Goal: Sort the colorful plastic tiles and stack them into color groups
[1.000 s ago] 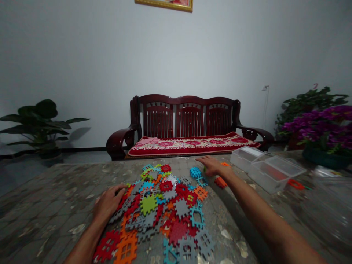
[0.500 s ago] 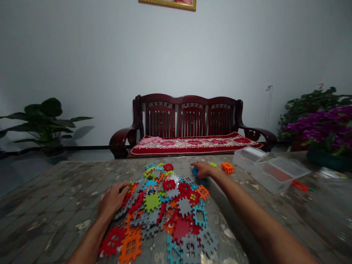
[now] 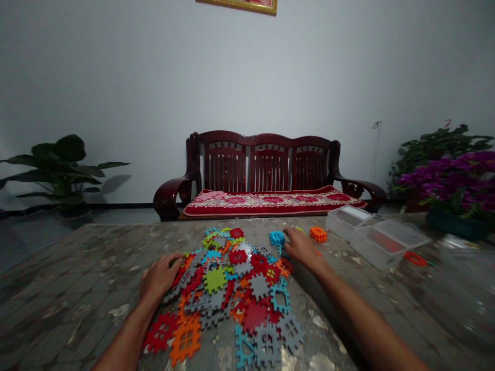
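A heap of flat, notched plastic building tiles in red, grey, orange, blue and green lies before me, with a lime-green tile [image 3: 215,280] on top. My left hand [image 3: 160,276] rests against the heap's left side, fingers loosely curved, thumb and forefinger apart, gripping nothing visible. Beyond the heap's right side is a small stack of blue tiles [image 3: 277,238]. My right hand [image 3: 301,246] is just right of that stack, its bent fingers apart and close to the blue edge; whether they touch it is unclear. The hand partly covers green tiles behind it.
An orange tile stack [image 3: 318,234] stands farther right. Beyond it is an open clear plastic box [image 3: 371,245], with an orange-handled tool [image 3: 415,258] beside it and clear plastic wrapping [image 3: 460,288] nearer. A wooden bench [image 3: 266,139] is behind the table [image 3: 96,263].
My right hand has drawn back to the right, with its forefinger no longer stretched over the blue stack, which now shows fully. My left hand has stayed nearly still.
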Action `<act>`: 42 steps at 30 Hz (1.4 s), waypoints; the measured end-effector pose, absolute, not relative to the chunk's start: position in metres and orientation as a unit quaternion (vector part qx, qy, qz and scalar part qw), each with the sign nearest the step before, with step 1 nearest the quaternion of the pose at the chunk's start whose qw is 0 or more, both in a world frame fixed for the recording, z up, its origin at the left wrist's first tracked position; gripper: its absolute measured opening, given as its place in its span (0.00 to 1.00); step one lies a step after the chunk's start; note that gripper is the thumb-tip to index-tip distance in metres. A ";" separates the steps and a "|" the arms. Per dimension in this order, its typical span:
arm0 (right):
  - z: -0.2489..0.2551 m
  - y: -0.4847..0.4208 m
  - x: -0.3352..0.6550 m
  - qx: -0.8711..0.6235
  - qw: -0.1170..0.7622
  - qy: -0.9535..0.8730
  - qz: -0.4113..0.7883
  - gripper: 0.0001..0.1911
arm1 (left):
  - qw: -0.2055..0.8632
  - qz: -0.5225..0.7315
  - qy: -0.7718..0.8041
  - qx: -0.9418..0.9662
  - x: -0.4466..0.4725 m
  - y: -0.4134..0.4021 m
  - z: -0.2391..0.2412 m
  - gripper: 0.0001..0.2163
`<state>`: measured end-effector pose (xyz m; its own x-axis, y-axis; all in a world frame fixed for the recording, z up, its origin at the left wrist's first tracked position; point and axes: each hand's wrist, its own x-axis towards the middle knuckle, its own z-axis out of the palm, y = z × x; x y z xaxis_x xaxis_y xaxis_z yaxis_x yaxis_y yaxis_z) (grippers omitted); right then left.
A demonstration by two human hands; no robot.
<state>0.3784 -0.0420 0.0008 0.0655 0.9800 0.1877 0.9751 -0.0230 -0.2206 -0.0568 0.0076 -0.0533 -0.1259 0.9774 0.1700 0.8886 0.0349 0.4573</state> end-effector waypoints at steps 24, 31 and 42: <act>-0.063 -0.089 0.357 -0.677 0.255 -0.687 0.070 0.23 | 0.114 0.284 0.711 0.633 -0.043 -0.007 -0.038 0.16; -0.056 -0.090 0.346 -0.627 0.341 -0.695 0.085 0.21 | 0.153 0.335 0.682 0.632 -0.044 -0.006 -0.041 0.17; 0.003 -0.093 0.250 -0.481 0.251 -0.835 0.089 0.19 | 0.176 0.386 0.649 0.632 -0.043 -0.003 -0.042 0.14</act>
<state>0.2505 -0.0925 0.0028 -0.4111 0.8485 0.3332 0.7593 0.5210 -0.3898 -0.0432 -0.0027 -0.0424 -0.1401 0.9559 0.2582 0.6836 -0.0952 0.7236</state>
